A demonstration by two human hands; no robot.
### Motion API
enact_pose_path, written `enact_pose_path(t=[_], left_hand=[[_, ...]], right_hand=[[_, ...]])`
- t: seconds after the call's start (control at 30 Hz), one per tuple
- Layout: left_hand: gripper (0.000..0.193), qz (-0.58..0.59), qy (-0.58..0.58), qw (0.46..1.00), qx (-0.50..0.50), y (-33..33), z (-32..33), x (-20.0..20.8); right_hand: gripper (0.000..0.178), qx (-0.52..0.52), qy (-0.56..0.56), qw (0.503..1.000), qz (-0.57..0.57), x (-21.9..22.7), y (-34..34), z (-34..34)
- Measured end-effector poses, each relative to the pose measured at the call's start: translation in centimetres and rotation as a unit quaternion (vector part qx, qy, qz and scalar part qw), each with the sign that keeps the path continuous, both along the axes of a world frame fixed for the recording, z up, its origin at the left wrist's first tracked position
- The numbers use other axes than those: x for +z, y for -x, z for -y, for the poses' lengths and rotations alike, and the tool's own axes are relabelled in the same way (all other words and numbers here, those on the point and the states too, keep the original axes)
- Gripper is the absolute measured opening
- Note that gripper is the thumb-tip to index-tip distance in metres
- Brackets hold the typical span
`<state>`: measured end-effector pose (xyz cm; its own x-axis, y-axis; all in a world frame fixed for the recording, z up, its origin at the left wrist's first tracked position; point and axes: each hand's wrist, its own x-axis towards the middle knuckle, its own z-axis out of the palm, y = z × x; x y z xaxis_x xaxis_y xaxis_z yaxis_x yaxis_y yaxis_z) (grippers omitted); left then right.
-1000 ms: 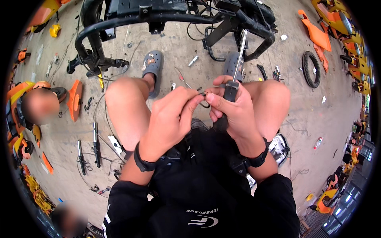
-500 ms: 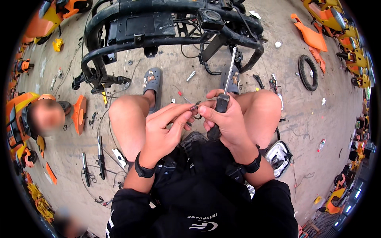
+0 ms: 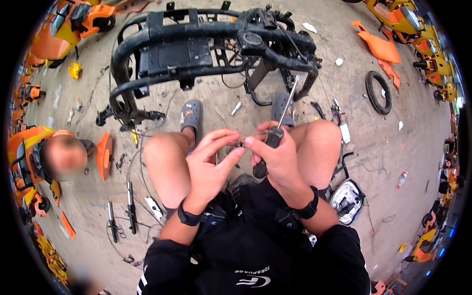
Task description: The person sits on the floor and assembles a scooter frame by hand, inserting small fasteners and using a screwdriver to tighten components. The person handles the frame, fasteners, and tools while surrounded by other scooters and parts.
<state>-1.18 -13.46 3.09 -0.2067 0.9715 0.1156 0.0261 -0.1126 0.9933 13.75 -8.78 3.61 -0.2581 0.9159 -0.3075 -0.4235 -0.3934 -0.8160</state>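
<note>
A screwdriver with a black handle (image 3: 275, 138) and a long bright shaft is held in my right hand (image 3: 285, 160). The shaft points up and away, toward the black frame. My right thumb and index finger reach left past the handle. Facing them, my left hand (image 3: 212, 162) has its thumb and fingers bent around a small dark piece (image 3: 240, 144). That piece sits between the fingertips of both hands and is too small to name. Both hands are over my lap, between my bare knees.
Beyond my feet stands a black tubular vehicle frame (image 3: 182, 54). A tire (image 3: 378, 92) and an orange panel (image 3: 377, 45) lie to the right, near a white shell-like part (image 3: 347, 202). Two shock-absorber-like rods (image 3: 131, 209) lie at left. Orange-yellow scooters (image 3: 29, 147) line both sides.
My left fingers have spread a little and shifted slightly around the small piece. The red bit on the thin wire no longer shows. The screwdriver stays in my right hand.
</note>
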Motion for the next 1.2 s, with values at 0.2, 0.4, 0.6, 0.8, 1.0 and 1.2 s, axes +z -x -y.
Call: enact_pose_path(t=[0.2,0.4,0.6,0.8,1.0,1.2], left_hand=[[0.023,0.081,0.056,0.995,0.004,-1.5,0.5,0.1],[0.025,0.133,0.081,0.988,-0.017,-0.2,0.7,-0.8],[0.03,0.142,0.061,0.984,-0.086,-1.4,0.1,-0.5],[0.03,0.147,0.069,0.982,-0.095,-1.5,0.1,-0.5],[0.031,0.143,0.059,0.98,-0.125,-1.7,-0.1,-0.3],[0.033,0.184,0.05,0.967,-0.17,-2.2,0.3,0.6]], right_hand=[[0.033,0.007,0.013,1.0,0.002,0.7,-0.5,0.4],[0.045,-0.239,-0.073,0.967,0.051,5.4,-11.0,2.0],[0.029,-0.128,0.053,0.825,0.547,-12.8,-28.8,6.7],[0.03,0.027,0.096,0.707,0.7,-30.1,-34.2,16.8],[0.033,-0.232,0.011,0.796,0.559,-24.5,-34.6,12.2],[0.024,-0.143,-0.078,0.963,0.213,6.0,-18.5,8.3]])
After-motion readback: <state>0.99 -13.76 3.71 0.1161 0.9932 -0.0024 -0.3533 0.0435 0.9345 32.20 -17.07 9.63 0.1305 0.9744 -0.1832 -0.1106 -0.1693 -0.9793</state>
